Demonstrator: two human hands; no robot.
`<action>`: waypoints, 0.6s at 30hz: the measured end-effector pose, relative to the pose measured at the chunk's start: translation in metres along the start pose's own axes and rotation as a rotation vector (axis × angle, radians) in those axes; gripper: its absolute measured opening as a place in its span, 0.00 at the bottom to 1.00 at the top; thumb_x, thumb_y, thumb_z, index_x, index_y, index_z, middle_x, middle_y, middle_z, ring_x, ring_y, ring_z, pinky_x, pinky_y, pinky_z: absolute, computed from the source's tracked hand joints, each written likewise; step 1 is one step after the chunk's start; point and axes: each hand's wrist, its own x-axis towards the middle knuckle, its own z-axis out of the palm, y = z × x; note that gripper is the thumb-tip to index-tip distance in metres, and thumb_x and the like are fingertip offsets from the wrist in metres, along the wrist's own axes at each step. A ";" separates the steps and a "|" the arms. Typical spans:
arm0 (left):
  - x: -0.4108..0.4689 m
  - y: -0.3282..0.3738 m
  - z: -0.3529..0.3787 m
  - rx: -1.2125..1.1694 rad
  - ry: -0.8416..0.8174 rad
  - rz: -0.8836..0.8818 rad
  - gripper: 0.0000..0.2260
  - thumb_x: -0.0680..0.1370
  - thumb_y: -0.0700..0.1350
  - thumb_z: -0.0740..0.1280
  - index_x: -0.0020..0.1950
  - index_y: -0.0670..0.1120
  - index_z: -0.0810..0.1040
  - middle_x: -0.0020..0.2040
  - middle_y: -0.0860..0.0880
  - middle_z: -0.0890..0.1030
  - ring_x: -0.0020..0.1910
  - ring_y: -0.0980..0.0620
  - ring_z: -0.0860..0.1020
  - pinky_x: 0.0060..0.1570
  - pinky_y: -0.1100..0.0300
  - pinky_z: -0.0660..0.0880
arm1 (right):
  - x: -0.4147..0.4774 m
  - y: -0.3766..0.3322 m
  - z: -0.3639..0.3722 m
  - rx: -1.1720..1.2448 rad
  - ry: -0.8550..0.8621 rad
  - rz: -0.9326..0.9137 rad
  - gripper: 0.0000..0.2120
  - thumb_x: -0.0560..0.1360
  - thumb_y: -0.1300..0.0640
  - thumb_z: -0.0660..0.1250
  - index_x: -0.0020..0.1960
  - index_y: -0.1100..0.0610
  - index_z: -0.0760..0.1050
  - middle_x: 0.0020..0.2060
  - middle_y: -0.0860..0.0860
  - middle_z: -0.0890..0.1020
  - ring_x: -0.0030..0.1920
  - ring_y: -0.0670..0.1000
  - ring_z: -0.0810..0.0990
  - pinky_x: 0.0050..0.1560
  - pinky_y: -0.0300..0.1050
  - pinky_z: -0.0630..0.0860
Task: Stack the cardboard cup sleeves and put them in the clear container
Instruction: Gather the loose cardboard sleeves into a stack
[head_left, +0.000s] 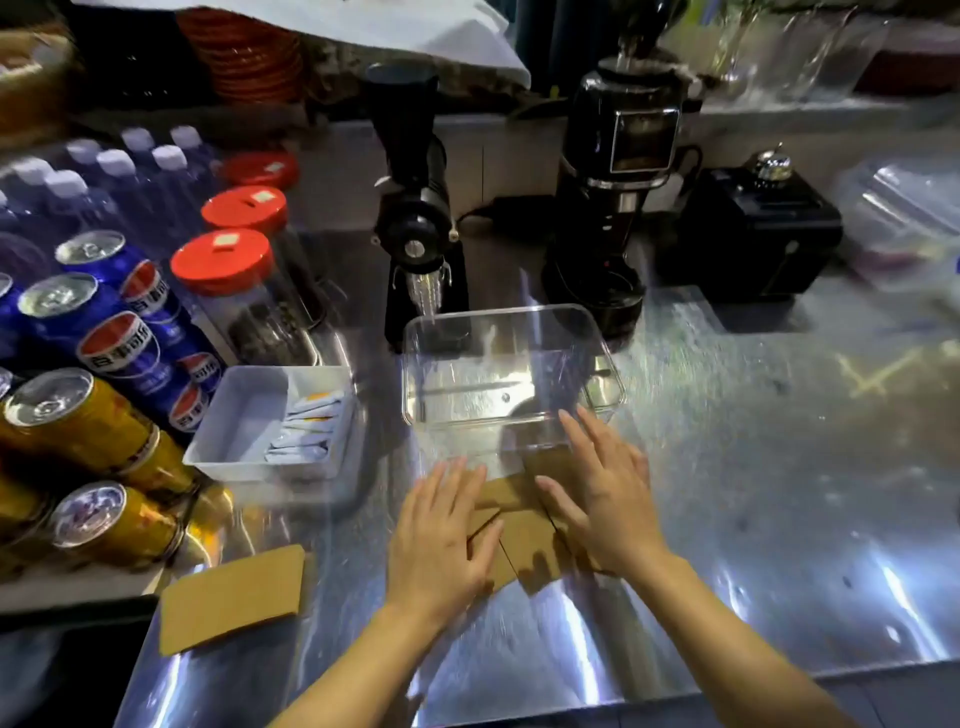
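Observation:
Several flat brown cardboard sleeves (524, 540) lie overlapping on the steel counter, just in front of the clear container (511, 364), which stands empty. My left hand (441, 540) rests flat on the left part of the pile, fingers spread. My right hand (602, 499) lies flat on the right part, fingertips reaching the container's near wall. Another single sleeve (234, 597) lies apart at the counter's near left. Parts of the pile are hidden under my palms.
A white tray (239, 421) with sachets sits left of the container. Soda cans (104, 338), red-lidded jars (228, 270) and water bottles crowd the left. Two black grinders (421, 208) stand behind the container, a black box (753, 239) at back right.

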 end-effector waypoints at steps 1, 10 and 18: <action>-0.002 -0.001 0.005 0.014 -0.044 0.005 0.26 0.74 0.57 0.59 0.70 0.49 0.69 0.70 0.46 0.72 0.70 0.44 0.69 0.70 0.51 0.60 | -0.003 0.003 0.005 -0.004 -0.034 0.056 0.32 0.72 0.43 0.63 0.71 0.55 0.61 0.69 0.55 0.69 0.68 0.56 0.68 0.63 0.50 0.61; -0.011 -0.009 0.022 0.129 -0.076 -0.006 0.24 0.74 0.60 0.56 0.64 0.48 0.75 0.65 0.45 0.77 0.64 0.44 0.75 0.64 0.47 0.69 | -0.018 0.012 0.024 -0.140 -0.328 0.480 0.32 0.68 0.36 0.64 0.60 0.59 0.66 0.57 0.56 0.74 0.60 0.58 0.69 0.56 0.53 0.65; -0.004 -0.001 0.016 0.120 -0.015 0.032 0.16 0.70 0.52 0.67 0.52 0.44 0.81 0.49 0.47 0.84 0.51 0.44 0.81 0.58 0.48 0.74 | -0.011 0.016 0.016 0.333 -0.222 0.595 0.07 0.74 0.54 0.65 0.42 0.57 0.70 0.42 0.54 0.78 0.43 0.55 0.74 0.38 0.45 0.68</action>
